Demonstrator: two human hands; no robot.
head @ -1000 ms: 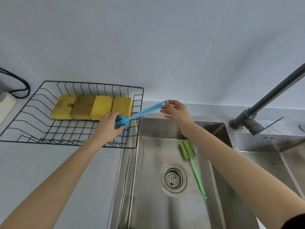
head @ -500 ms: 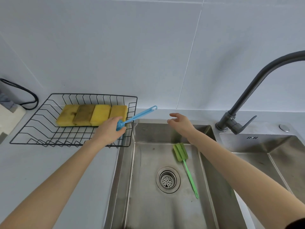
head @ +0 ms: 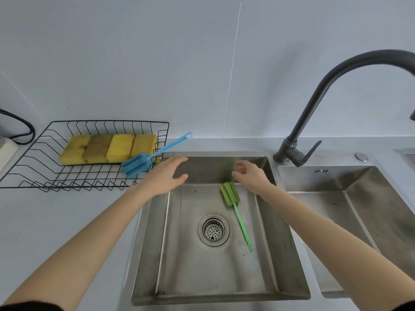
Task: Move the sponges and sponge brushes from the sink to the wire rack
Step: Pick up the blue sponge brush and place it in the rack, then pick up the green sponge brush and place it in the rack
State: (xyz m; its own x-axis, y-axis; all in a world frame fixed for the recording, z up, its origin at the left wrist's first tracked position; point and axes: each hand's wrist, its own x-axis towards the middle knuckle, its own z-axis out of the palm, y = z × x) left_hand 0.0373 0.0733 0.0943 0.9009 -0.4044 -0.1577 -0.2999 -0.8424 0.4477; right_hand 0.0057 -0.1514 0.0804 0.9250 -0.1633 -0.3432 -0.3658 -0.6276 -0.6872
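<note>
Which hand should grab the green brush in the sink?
Probably the right hand: it hovers open just above the foam head of the green plastic sponge brush. The left hand, also empty, is farther off, near the black wire rack.

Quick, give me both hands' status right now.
Left hand: open, holding nothing, beside the blue sponge brush.
Right hand: open, empty, fingers loosely curled above the green sponge brush.

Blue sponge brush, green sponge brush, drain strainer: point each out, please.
blue sponge brush (head: pixel 135 166), head view, on its sponge head in the rack.
green sponge brush (head: pixel 230 194), head view, on its sponge head.
drain strainer (head: pixel 213 230), head view, on its perforated centre.
</note>
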